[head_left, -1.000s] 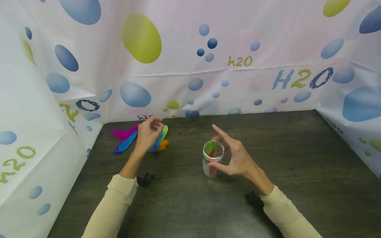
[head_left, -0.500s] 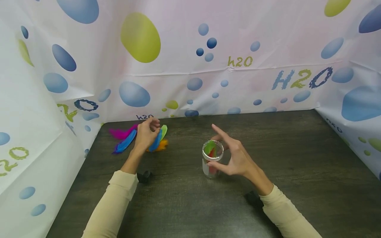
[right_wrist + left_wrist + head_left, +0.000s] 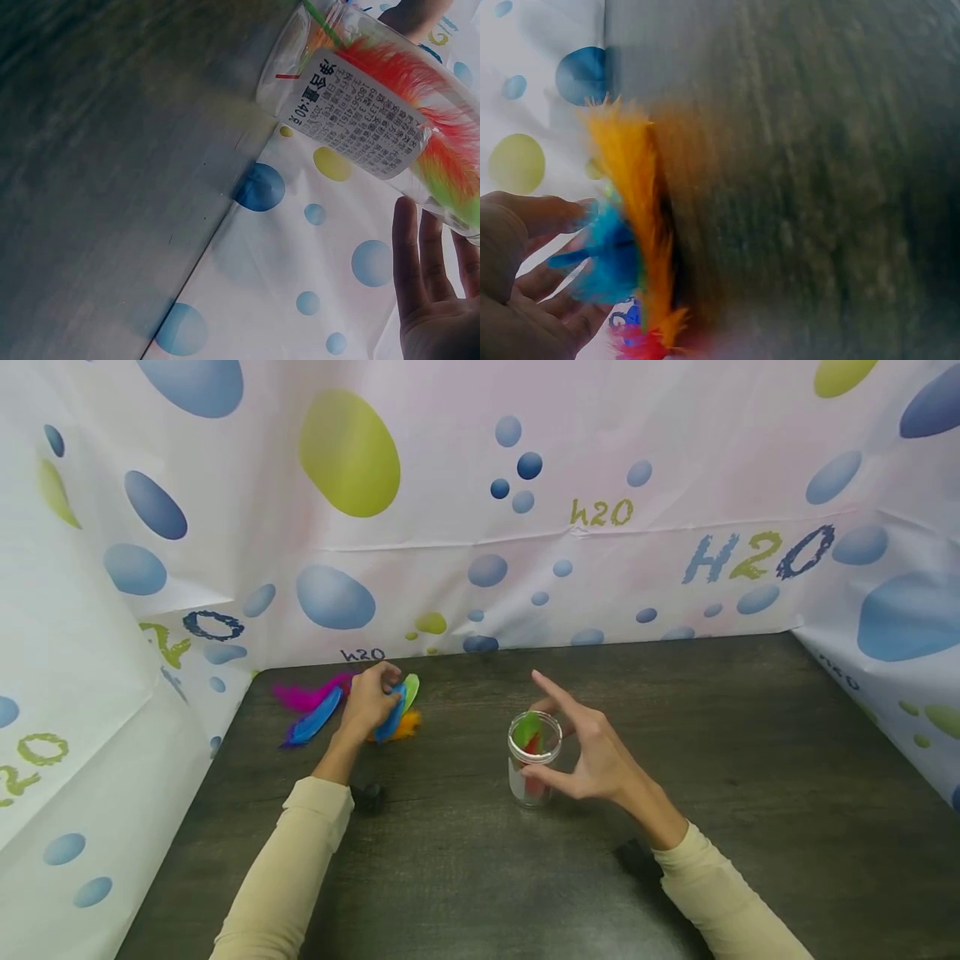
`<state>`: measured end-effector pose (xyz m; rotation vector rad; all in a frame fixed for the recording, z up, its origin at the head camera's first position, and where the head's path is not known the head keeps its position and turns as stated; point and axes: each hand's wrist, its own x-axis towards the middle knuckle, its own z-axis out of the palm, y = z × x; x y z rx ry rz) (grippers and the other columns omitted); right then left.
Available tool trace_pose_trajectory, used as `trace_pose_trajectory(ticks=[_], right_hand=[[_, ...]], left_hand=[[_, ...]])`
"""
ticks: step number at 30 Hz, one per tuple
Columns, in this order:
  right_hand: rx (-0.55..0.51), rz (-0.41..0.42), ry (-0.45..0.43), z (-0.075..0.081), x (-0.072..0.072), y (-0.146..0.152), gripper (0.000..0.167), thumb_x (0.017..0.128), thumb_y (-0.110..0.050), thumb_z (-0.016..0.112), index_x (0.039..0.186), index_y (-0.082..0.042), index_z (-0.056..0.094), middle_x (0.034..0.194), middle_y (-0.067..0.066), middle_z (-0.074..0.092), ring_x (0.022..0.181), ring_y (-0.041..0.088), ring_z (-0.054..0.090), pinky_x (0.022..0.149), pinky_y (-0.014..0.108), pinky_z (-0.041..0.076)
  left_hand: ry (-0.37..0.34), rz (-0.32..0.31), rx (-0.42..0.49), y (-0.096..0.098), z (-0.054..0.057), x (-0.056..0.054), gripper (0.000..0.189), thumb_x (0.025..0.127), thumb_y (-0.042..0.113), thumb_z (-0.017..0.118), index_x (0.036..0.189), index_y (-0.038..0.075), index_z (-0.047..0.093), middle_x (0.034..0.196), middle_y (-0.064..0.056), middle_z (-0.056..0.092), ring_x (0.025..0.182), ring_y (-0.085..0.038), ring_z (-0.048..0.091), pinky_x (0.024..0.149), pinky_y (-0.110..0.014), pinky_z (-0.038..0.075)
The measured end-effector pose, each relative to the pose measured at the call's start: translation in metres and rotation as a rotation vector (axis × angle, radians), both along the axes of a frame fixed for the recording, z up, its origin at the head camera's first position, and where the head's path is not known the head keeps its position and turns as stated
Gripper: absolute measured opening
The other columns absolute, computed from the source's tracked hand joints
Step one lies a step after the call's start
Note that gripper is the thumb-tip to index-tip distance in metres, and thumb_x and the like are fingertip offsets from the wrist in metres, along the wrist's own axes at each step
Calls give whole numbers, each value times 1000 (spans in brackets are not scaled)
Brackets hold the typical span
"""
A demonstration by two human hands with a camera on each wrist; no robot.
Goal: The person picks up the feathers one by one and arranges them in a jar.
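My left hand is over the feathers at the far left of the table. In the left wrist view, its thumb and slightly bent fingers lie on either side of a blue feather, with a gap between them, and the quill points back toward the palm. An orange feather lies just beyond. My right hand steadies a clear jar upright on the table, thumb on its near side and fingers behind, index finger raised. Inside are green and red feathers; a white printed label is on the jar's side.
A magenta feather and another blue feather lie left of my left hand. A light green feather lies to its right. A patterned sheet surrounds the dark wooden table at the back and sides.
My left hand has lowered slightly onto the blue feather, its fingertips now right at it. My right hand and the jar have stayed in place.
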<state>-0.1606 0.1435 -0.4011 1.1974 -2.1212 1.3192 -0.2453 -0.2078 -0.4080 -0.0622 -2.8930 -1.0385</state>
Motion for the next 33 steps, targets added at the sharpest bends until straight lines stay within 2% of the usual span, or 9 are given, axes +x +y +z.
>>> trace_pose_trajectory(ticks=[9, 16, 26, 33], right_hand=[[2, -2, -1, 0, 0, 1, 96, 90, -56, 73, 158, 1, 35, 113, 14, 71, 99, 29, 69, 60, 40, 61], [-1, -1, 5, 0, 0, 1, 96, 90, -56, 73, 158, 1, 35, 113, 14, 71, 99, 29, 69, 59, 42, 61], [6, -6, 1, 1, 0, 1, 96, 90, -57, 72, 159, -1, 34, 113, 13, 71, 100, 29, 69, 61, 38, 61], [9, -2, 0, 2, 0, 1, 96, 91, -57, 71, 159, -1, 34, 114, 14, 71, 101, 30, 69, 61, 38, 61]], left_hand=[[-72, 19, -52, 0, -1, -2, 39, 96, -2, 69, 133, -7, 59, 134, -29, 62, 121, -44, 62, 105, -56, 50], [-113, 11, -64, 0, -2, -5, 40, 95, -1, 70, 133, -8, 59, 133, -29, 62, 121, -44, 61, 105, -56, 49], [-75, 6, -64, -1, -3, -8, 38, 92, -6, 71, 128, -10, 61, 119, -30, 65, 110, -43, 64, 98, -54, 55], [-19, 24, -55, 0, -1, -6, 34, 92, -7, 70, 125, -10, 63, 104, -26, 69, 93, -39, 67, 88, -51, 59]])
